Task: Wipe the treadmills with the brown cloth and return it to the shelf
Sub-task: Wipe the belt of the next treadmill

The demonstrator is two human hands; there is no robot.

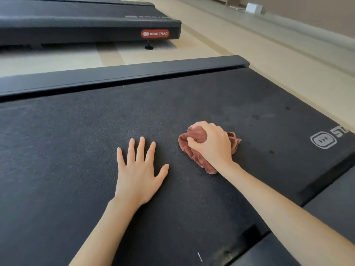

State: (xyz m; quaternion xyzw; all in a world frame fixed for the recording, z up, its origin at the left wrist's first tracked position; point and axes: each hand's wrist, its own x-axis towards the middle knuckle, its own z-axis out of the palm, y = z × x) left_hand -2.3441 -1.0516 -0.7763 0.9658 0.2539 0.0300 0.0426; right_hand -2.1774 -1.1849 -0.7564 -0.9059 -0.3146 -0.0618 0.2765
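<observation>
So the right hand (pixel 212 144) has its fingers curled tight around a crumpled reddish-brown terry cloth (pixel 194 148), thumb pinching into the bunched part, and the wad is pressed down on the black textured treadmill belt (pixel 76 141). Cloth sits toward the belt's right side, near the grey logo print (pixel 324 140). The left hand (pixel 139 174) is just beside it, palm flat on the belt, all fingers straight and spread, holding nothing. A smooth black side rail (pixel 123 73) runs along the far edge. Past that, a second black treadmill (pixel 86 24) with a red oval badge (pixel 155 33) stands on the pale wood-look floor (pixel 240 48).
</observation>
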